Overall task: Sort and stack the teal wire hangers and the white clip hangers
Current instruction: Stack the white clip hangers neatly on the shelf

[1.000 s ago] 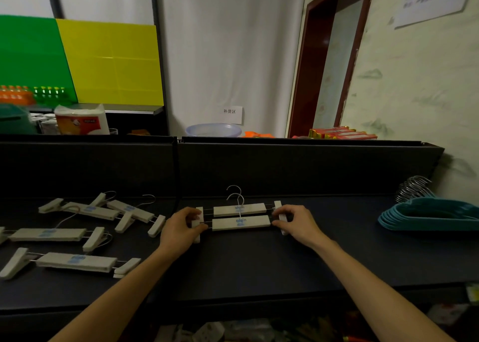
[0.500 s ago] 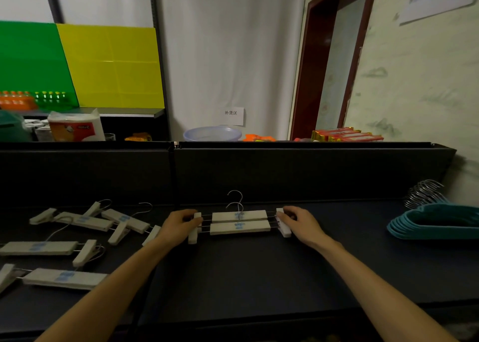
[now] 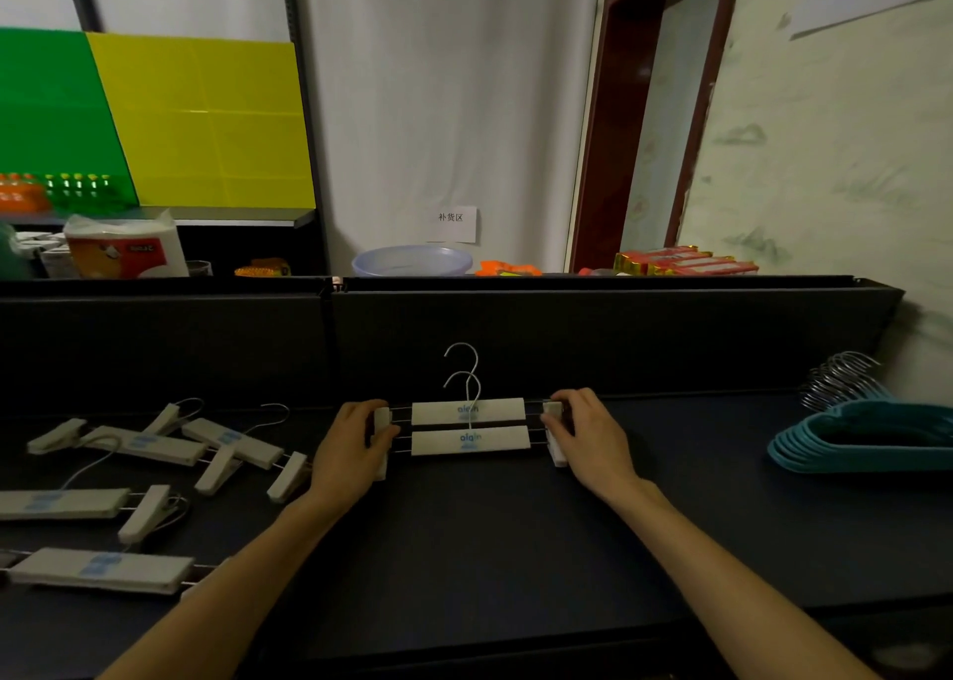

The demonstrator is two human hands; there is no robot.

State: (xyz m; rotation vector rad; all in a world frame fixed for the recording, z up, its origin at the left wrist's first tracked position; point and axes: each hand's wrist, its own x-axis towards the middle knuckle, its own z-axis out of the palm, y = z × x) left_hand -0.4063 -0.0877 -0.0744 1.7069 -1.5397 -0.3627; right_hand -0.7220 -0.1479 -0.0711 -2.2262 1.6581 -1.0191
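Dark counter [image 3: 515, 550], raised back ledge. Centre: two white clip hangers [image 3: 470, 440], one lying just behind the other, bars parallel, hooks pointing away. Advice: square both ends evenly before stacking, hooks aligned. Left hand [image 3: 350, 447] curls round left-end clips; right hand [image 3: 585, 434] likewise grips right-end clips, forearms converging. Loose clip hangers [image 3: 154, 447] far left; teal wire hangers [image 3: 866, 445] stacked far right.

Left of the left grip [image 3: 346, 447], two white clip hangers [image 3: 62, 504] are cropped; fingers hide the gripped hangers' clips.
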